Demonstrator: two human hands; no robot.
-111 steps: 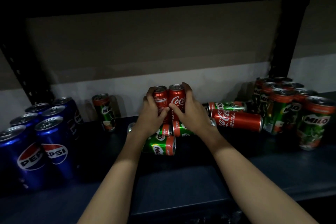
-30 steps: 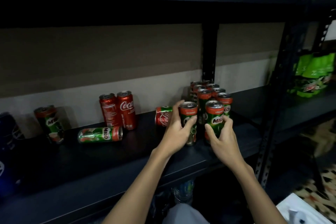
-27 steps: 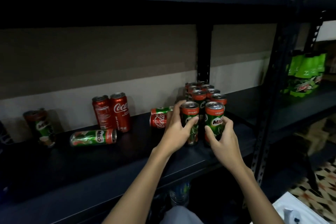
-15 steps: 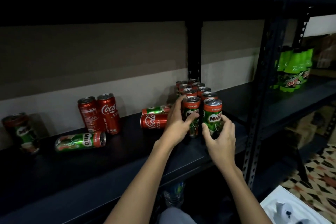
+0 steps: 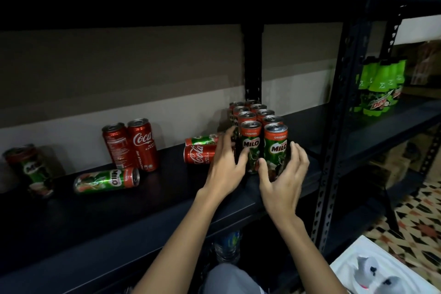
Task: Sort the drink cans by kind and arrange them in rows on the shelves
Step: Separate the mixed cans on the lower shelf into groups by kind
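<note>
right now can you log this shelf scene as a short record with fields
surface: dark metal shelf
sorted block: upright green Milo cans in two rows, right end
left hand: fingers around front left Milo can
right hand: fingers spread around front right Milo can, contact unclear
upright: two red Coca-Cola cans; lone Milo can far left
lying: Milo can; Coca-Cola can; Milo can behind it

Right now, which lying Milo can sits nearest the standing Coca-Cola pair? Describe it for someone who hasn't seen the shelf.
On the dark shelf, find the two upright Coca-Cola cans by the back wall. Just in front of them lies a green Milo can on its side, alone, top facing right. The other lying Milo can rests behind a toppled Coca-Cola can.
</note>
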